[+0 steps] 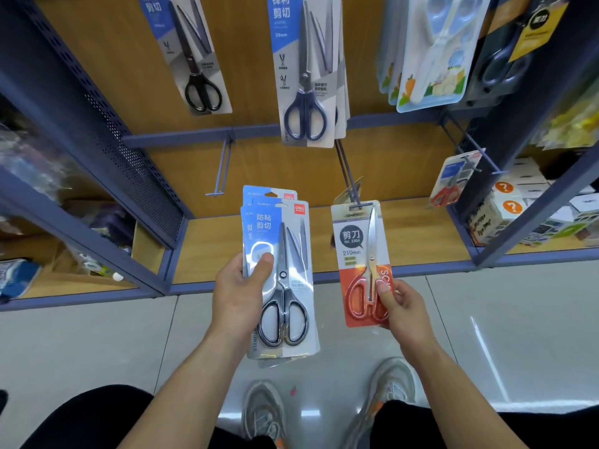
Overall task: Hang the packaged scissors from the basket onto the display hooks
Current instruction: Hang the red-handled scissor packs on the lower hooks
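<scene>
My left hand (241,293) grips a small stack of blue-and-grey scissor packs (285,254), black-handled scissors showing on the top one. My right hand (400,307) pinches the bottom of a pack of red-handled scissors (356,254), marked 210 mm. That pack's top slot sits at the tip of a long double-wire hook (348,176) reaching out from the blue rail. To the left, another hook (222,170) is bare. The basket is out of sight.
Above hang a black-handled pack (194,53), dark-blue-handled packs (306,76) and pale-blue packs (434,53). A red-handled pack (452,179) hangs on a right-side hook. A perforated blue side panel (107,124) stands left, a wooden bottom shelf (324,244) lies below, boxes (525,205) at right.
</scene>
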`<action>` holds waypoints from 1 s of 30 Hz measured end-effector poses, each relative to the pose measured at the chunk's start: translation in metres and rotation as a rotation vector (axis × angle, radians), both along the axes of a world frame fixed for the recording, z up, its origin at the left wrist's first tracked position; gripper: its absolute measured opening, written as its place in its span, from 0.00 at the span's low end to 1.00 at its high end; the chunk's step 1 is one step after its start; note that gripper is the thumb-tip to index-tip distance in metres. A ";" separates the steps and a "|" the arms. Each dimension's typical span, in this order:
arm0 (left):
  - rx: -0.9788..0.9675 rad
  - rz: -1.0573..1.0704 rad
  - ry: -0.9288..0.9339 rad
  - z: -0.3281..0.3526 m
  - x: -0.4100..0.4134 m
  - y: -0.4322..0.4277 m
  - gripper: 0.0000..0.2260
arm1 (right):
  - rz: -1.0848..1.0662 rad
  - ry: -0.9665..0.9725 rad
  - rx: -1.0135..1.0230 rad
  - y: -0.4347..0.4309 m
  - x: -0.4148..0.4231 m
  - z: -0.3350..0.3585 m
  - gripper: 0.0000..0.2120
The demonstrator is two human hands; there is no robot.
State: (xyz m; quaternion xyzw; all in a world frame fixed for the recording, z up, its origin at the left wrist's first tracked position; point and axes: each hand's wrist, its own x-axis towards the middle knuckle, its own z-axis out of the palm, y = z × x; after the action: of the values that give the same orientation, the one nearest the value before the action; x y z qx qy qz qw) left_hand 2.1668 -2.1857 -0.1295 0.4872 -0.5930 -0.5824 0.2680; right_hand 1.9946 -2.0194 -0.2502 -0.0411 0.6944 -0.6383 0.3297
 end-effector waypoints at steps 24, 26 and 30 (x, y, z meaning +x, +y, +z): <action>0.018 -0.008 0.006 -0.006 -0.003 0.002 0.05 | -0.074 0.106 0.093 -0.093 -0.050 -0.005 0.17; 0.031 -0.015 0.014 -0.005 -0.004 0.002 0.05 | -0.047 0.125 0.193 -0.081 -0.040 -0.009 0.25; 0.052 -0.022 0.023 -0.005 -0.006 0.003 0.05 | -0.010 0.074 0.050 -0.056 0.007 0.017 0.12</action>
State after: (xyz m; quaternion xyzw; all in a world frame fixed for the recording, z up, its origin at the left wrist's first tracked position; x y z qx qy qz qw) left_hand 2.1608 -2.1828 -0.1344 0.4807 -0.5801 -0.6060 0.2553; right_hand 2.0014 -2.0751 -0.2330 -0.0530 0.7220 -0.6204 0.3017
